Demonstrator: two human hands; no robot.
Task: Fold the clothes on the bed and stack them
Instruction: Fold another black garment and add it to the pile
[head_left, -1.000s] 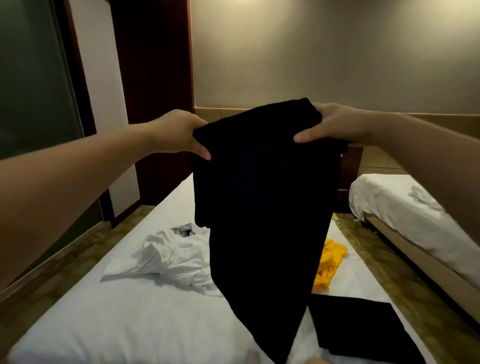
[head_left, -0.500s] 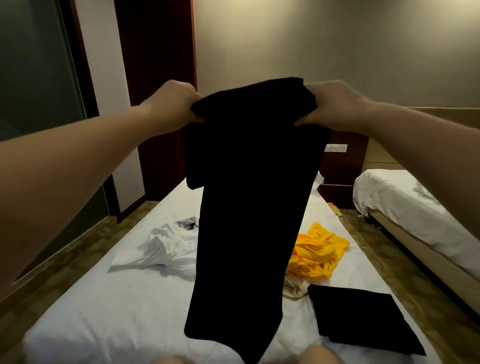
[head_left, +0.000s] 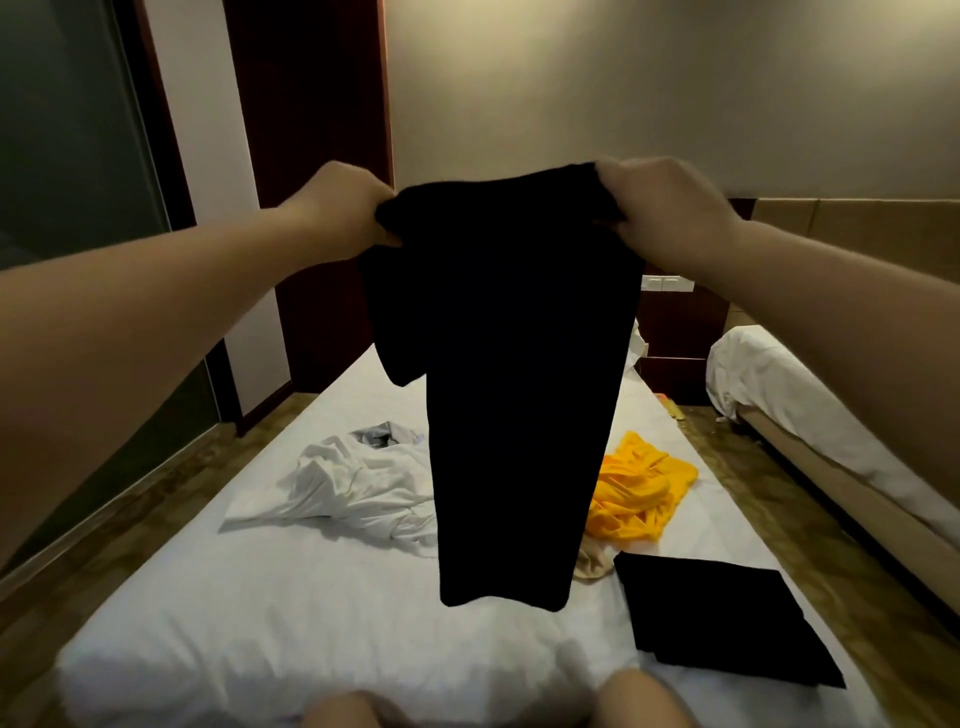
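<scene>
Above bed (head_left: 260, 623), L hand (head_left: 345, 208), R hand (head_left: 667, 215) grip limp black garment (head_left: 519, 395).

Two hands (head_left: 343, 208) (head_left: 670, 213), two beds (head_left: 260, 623) (head_left: 810, 395), two black garments (head_left: 519, 389) (head_left: 717, 623), one white garment (head_left: 353, 483), one yellow garment (head_left: 639, 488).

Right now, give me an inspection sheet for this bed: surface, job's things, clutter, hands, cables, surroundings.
Surface: white bed, sheet lightly wrinkled.
Job's things: hanging black garment held up above the bed; folded black garment flat at near right; white garment crumpled at left; yellow garment crumpled at right.
Clutter: small beige cloth beside the yellow garment.
Hands: left hand and right hand each grip a top corner of the hanging black garment.
Cables: nothing seen.
Surroundings: second bed at right; dark wooden panel behind.
</scene>
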